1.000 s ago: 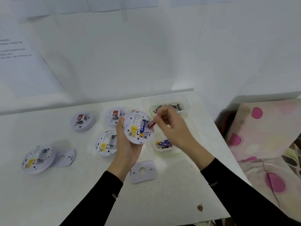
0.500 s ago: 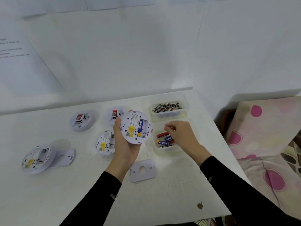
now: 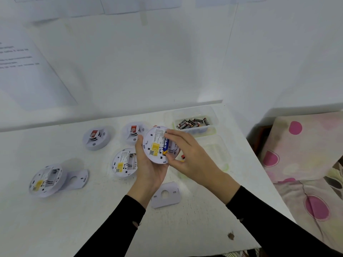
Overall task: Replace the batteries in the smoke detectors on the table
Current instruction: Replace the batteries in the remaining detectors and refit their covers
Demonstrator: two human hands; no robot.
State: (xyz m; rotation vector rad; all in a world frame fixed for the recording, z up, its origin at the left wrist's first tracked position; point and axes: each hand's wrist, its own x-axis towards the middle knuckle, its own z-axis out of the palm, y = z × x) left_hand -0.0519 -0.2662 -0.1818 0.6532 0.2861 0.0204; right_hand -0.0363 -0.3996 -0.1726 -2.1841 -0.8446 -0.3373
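Blue-wrapped, the battery [image 3: 165, 145] is pinched at its ends by the right hand [image 3: 191, 158] inside the detector [image 3: 154, 139], gripped above the table [image 3: 185, 229] by the left hand [image 3: 148, 169]; poles should be matched before it is pressed flat.

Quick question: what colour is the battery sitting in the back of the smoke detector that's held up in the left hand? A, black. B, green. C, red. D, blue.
D: the battery seated in the open compartment of the smoke detector that the left hand holds is blue, with a yellow end.
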